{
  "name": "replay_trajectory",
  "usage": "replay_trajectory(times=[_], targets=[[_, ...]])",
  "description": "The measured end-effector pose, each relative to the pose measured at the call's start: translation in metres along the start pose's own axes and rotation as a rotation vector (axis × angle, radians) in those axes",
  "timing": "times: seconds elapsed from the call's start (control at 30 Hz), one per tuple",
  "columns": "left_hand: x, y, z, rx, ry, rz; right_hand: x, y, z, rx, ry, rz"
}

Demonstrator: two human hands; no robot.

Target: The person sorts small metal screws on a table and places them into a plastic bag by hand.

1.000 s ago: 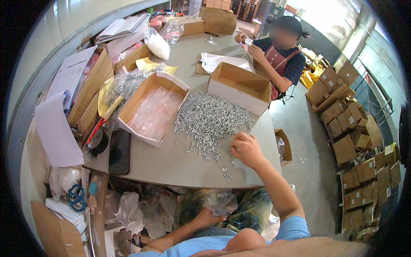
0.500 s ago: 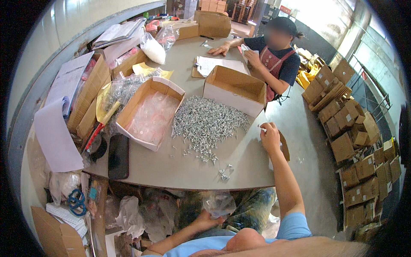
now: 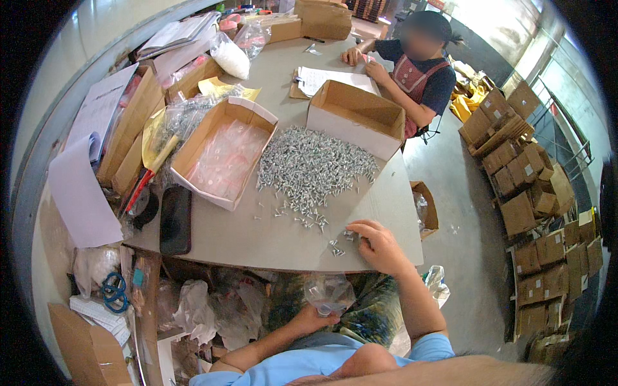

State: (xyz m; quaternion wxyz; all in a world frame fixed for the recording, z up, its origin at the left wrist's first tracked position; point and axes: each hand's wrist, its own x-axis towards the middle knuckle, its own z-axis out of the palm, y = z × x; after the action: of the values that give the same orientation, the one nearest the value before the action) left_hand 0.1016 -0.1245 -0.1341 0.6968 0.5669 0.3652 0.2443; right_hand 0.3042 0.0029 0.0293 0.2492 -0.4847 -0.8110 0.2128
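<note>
My left hand (image 3: pixel 314 319), low in front of my lap, is closed on a clear plastic bag (image 3: pixel 329 291) with its mouth upward. My right hand (image 3: pixel 380 248) is over the near right part of the table, fingers stretched and slightly curved. Its fingertips are at a few loose screws (image 3: pixel 348 235), and I cannot see whether they touch them. Several more screws (image 3: pixel 336 248) lie just left of that hand. Farther in lies a large pile of silver screws (image 3: pixel 315 164). An open carton (image 3: pixel 233 201) of clear and pinkish plastic bags (image 3: pixel 228 157) stands left of the pile.
An empty carton (image 3: pixel 354 132) stands behind the pile. Across the table (image 3: pixel 257 248) a co-worker (image 3: pixel 421 80) sits by a clipboard (image 3: pixel 331 82). A black phone (image 3: pixel 176 220), papers and boxes crowd the left side. Stacked cartons (image 3: pixel 524 215) stand on the floor at right.
My right hand has moved from the table's right edge, leftward and nearer, to the loose screws. My left hand keeps the bag. The co-worker's hands have come together. The view has tilted slightly.
</note>
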Motion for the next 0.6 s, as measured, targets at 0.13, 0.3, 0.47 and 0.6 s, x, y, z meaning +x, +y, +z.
replay_trajectory(times=[0.13, 0.3, 0.47, 0.6], targets=[[-0.006, 0.011, -0.001, -0.091, 0.007, -0.047, -0.001, -0.015, 0.002, -0.014, -0.057, -0.022], [-0.008, 0.011, 0.001, -0.008, 0.053, -0.053, -0.011, -0.025, 0.011, 0.005, -0.012, 0.01], [-0.005, 0.005, 0.0, -0.007, 0.056, 0.015, -0.016, -0.022, 0.03, -0.019, 0.137, 0.031], [-0.006, 0.01, 0.001, -0.042, 0.06, -0.007, -0.015, -0.021, 0.034, -0.039, 0.153, 0.012]])
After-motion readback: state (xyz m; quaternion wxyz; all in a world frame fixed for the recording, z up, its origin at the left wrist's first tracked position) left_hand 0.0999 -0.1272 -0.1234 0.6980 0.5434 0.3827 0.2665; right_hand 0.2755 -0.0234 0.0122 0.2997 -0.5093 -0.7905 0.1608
